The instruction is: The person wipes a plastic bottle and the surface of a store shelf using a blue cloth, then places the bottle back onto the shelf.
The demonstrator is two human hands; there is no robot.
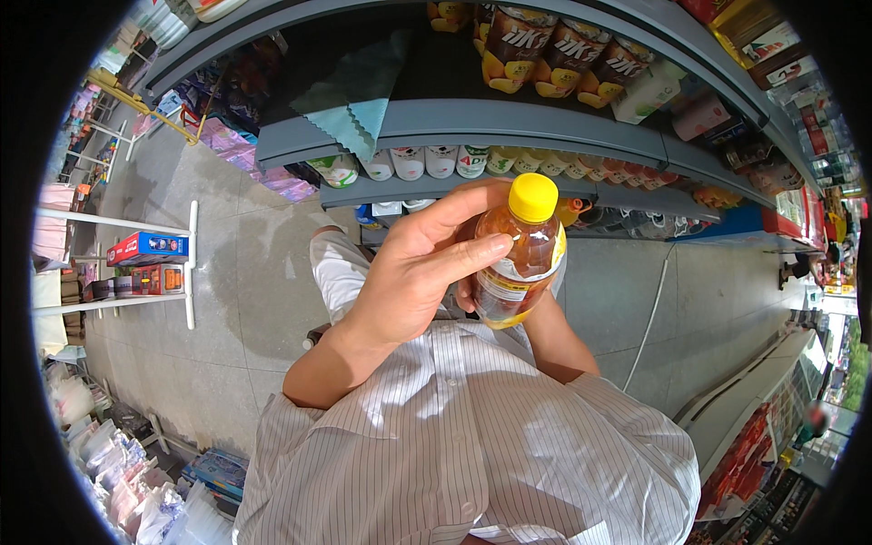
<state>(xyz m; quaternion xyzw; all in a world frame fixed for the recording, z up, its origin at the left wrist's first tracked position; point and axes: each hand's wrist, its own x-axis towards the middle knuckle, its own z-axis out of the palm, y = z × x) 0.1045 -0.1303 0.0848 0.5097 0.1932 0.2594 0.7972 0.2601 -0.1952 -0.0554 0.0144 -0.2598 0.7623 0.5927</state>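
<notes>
A clear plastic drink bottle (525, 263) with a yellow cap and amber liquid stands nearly upright in front of my chest. My left hand (434, 250) is closed on its left side, the thumb pressed across the front near the shoulder and the index finger reaching behind the neck. Most of my right hand (545, 316) is hidden by the bottle. Its forearm leads to the lower back of the bottle, and fingertips showing at the lower left edge seem to be its own, wrapped round from behind. A teal cloth (356, 95) with a zigzag edge hangs over the shelf ahead.
The grey shelf (509, 125) holds brown-and-yellow drink packs (518, 50); several white cups or bottles (409, 163) stand lower down. A white rack (192, 263) with boxed goods is on the left. Grey floor tiles (245, 300) lie below. A white chest cabinet (740, 404) stands right.
</notes>
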